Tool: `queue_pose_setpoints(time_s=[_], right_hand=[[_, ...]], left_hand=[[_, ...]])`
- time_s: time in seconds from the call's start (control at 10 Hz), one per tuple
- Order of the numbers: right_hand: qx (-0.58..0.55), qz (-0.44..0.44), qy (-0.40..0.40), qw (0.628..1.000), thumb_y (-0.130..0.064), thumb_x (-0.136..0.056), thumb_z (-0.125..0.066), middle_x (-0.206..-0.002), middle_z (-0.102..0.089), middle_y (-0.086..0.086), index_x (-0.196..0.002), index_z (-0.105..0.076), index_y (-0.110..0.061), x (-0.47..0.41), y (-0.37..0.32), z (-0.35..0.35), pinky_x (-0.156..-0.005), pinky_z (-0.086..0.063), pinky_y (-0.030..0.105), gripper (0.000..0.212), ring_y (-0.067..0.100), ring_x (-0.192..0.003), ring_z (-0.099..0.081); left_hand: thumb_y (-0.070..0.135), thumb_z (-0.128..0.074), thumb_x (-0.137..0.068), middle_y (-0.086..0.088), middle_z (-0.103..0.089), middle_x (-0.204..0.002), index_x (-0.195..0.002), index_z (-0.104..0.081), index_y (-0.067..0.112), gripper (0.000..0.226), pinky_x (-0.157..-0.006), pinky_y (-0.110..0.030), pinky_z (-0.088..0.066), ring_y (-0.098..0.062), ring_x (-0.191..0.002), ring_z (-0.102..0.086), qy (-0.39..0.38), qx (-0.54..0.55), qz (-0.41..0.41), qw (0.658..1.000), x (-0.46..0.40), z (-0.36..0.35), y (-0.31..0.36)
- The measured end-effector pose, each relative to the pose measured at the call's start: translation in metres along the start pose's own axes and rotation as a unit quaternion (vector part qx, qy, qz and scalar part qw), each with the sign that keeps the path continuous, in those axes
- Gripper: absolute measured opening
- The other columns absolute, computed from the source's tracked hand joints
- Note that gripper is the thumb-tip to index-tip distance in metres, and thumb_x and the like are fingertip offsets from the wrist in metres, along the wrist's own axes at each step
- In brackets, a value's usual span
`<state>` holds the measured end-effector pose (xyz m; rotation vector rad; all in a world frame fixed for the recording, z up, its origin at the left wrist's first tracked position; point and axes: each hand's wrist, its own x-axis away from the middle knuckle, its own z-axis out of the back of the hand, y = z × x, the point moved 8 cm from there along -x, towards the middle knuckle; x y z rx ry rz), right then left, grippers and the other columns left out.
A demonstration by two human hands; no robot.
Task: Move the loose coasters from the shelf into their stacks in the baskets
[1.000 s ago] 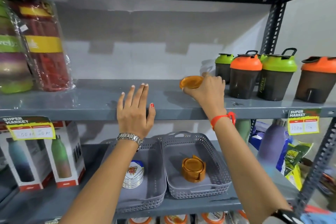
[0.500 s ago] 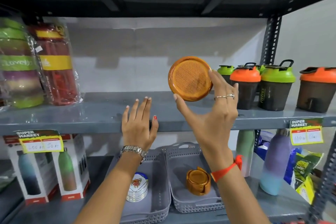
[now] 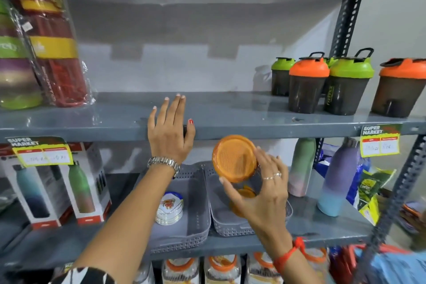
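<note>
Orange coaster (image 3: pixel 235 158) pinched at its rim by our right hand (image 3: pixel 258 193) above the right basket (image 3: pixel 230 228), over the orange stack (image 3: pixel 245 193), our left hand (image 3: pixel 170 132) flat on the shelf (image 3: pixel 242 117), fingers (image 3: pixel 177 105) together.

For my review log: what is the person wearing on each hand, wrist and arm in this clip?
The left hand has a silver metal link watch at the wrist, red polish on the thumbnail, and a black-and-white patterned sleeve near the elbow. The right hand wears thin silver rings and a red-orange string bracelet. Forearms are bare.
</note>
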<state>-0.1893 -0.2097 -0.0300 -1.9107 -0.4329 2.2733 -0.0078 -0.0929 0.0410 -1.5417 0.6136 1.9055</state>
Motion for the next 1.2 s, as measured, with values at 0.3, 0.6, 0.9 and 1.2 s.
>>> queue_pose_setpoints(time_s=[0.3,0.6,0.9,1.2], right_hand=[[0.230,-0.237,-0.338,0.881,-0.067,-0.070,-0.058,-0.108,-0.068,0.020,-0.107,-0.061,-0.003,0.090,0.150,-0.110,-0.103,-0.035,0.043,0.074,0.035,-0.107,-0.054],[0.292,-0.319,-0.437,0.789,-0.045,-0.083,-0.064,-0.127,-0.060,0.020,-0.119,-0.058,-0.003,0.115,0.205,-0.152,-0.116,-0.019,0.056,0.056,0.038,-0.130,-0.039],[0.360,-0.300,-0.513,0.719,-0.057,-0.085,-0.054,-0.135,-0.056,0.009,-0.110,-0.067,-0.014,0.124,0.210,-0.162,-0.116,-0.006,0.064,0.050,0.032,-0.136,-0.031],[0.336,-0.286,-0.446,0.779,-0.055,-0.086,-0.053,-0.132,-0.055,0.021,-0.111,-0.065,-0.005,0.116,0.200,-0.162,-0.112,-0.015,0.066,0.057,0.039,-0.131,-0.036]], left_hand=[[0.029,-0.039,-0.091,-0.006,-0.054,-0.134,-0.134,-0.051,0.008,0.049,-0.103,-0.041,-0.029,-0.026,-0.124,-0.048,0.032,-0.025,-0.023,0.999,0.003,-0.004,-0.001],[0.030,-0.039,-0.090,-0.003,-0.055,-0.134,-0.133,-0.053,0.010,0.049,-0.103,-0.040,-0.031,-0.024,-0.123,-0.050,0.051,-0.041,-0.024,0.998,0.004,-0.005,-0.003],[0.032,-0.035,-0.091,-0.001,-0.056,-0.132,-0.132,-0.054,0.011,0.050,-0.101,-0.038,-0.034,-0.023,-0.122,-0.051,0.055,-0.057,-0.030,0.996,0.004,-0.006,-0.004],[0.034,-0.033,-0.092,0.000,-0.055,-0.133,-0.133,-0.053,0.012,0.051,-0.102,-0.039,-0.033,-0.022,-0.123,-0.050,0.042,-0.050,-0.003,0.998,0.002,-0.003,-0.005]])
